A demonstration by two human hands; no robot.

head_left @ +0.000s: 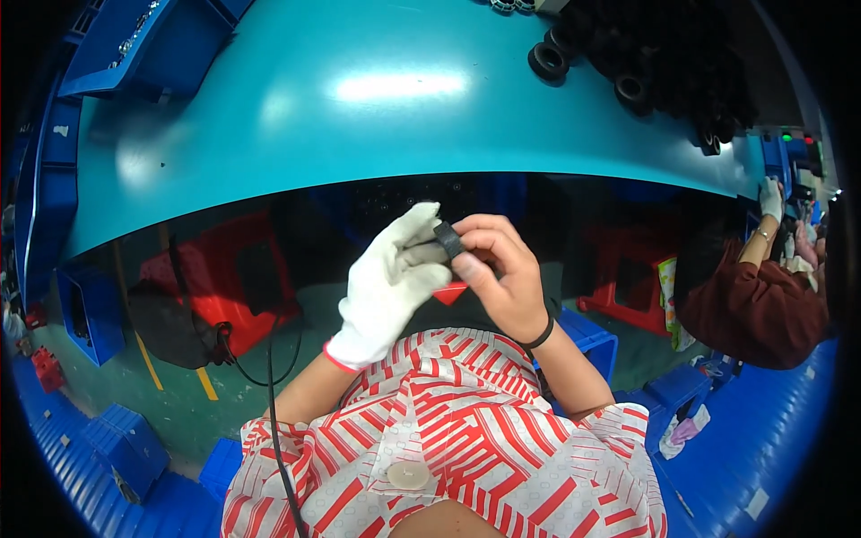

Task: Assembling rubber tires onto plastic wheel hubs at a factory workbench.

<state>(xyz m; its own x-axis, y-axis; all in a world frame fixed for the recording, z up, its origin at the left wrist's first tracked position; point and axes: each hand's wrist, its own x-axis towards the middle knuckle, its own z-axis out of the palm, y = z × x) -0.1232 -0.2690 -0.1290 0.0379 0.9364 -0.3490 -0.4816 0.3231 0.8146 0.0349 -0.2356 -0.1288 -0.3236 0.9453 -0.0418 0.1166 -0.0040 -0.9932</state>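
Between my two hands, in front of my waist, is a small black rubber tyre (pixel 447 240) tilted on edge. My right hand (pixel 505 276), bare with a dark band at the wrist, pinches it between thumb and fingers. My left hand (pixel 387 283) wears a white glove with a red cuff, and its fingers close on the tyre's left side. Part of the tyre is covered by fingers, so its hole cannot be made out. Similar black tyres (pixel 548 61) lie in a heap at the far right of the turquoise table (pixel 377 134).
A blue bin (pixel 193 56) with shiny small parts stands at the far left of the table. Red stools (pixel 235 269) and blue crates (pixel 126 439) are on the floor. A dark cable (pixel 273 386) hangs at my left. Another person (pixel 762 300) sits at the right, one hand gloved.
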